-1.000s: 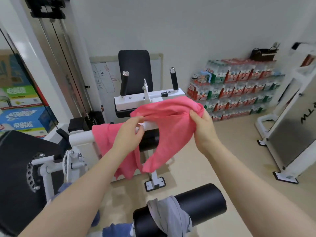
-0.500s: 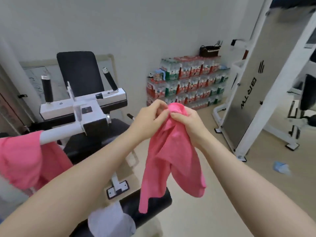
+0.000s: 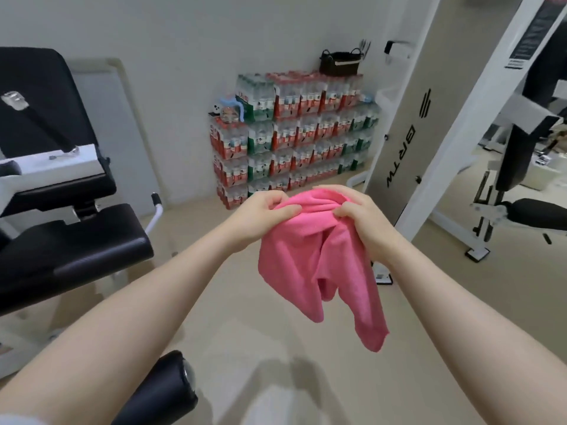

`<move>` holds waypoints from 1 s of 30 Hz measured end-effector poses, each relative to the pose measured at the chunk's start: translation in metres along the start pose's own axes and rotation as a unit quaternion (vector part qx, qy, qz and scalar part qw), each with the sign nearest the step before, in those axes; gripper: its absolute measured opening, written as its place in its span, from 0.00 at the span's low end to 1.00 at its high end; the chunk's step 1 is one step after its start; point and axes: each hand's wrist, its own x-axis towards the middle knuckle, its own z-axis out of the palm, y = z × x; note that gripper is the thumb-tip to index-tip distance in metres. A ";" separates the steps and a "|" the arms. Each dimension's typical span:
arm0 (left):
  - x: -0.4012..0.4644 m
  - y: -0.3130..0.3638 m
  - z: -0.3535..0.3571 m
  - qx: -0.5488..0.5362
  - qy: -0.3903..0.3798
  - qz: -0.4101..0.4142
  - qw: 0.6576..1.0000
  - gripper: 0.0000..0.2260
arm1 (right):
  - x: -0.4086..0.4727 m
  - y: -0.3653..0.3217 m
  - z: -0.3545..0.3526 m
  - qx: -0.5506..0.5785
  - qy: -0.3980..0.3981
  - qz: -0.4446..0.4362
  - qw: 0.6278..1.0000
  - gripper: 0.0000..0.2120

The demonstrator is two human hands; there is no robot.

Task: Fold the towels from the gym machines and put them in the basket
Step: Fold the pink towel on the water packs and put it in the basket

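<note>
Black-padded gym machine (image 3: 70,240) stands well to the left of my fingers. Stacked packs of bottled water (image 3: 291,133) sit against the wall beyond my fingertips, a dark basket (image 3: 340,61) on top. Pink towel (image 3: 319,259) hangs bunched below my fingers, off the floor. Left hand (image 3: 260,216) and right hand (image 3: 365,222) both pinch its gathered top edge, fingers curled tight on cloth.

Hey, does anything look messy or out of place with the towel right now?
The pink towel is bunched, not folded: left hand and right hand grip its gathered top, uneven ends dangling.
</note>
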 end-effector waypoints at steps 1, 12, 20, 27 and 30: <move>0.017 -0.003 0.003 0.005 0.014 0.001 1.000 0.11 | 0.014 0.010 -0.013 -0.028 0.031 0.008 0.999 0.19; 0.285 -0.049 0.004 0.035 -0.002 -0.013 0.999 0.04 | 0.268 0.090 -0.134 0.102 0.145 0.149 0.973 0.10; 0.501 -0.083 -0.031 0.121 -0.026 -0.096 0.988 0.16 | 0.479 0.103 -0.219 0.076 0.161 0.114 0.977 0.12; 0.686 -0.134 -0.057 0.162 0.108 -0.141 0.971 0.17 | 0.674 0.143 -0.310 0.050 0.211 0.064 0.974 0.13; 0.762 -0.142 -0.069 0.048 0.230 -0.134 0.963 0.15 | 0.762 0.157 -0.339 0.002 0.172 0.064 0.983 0.14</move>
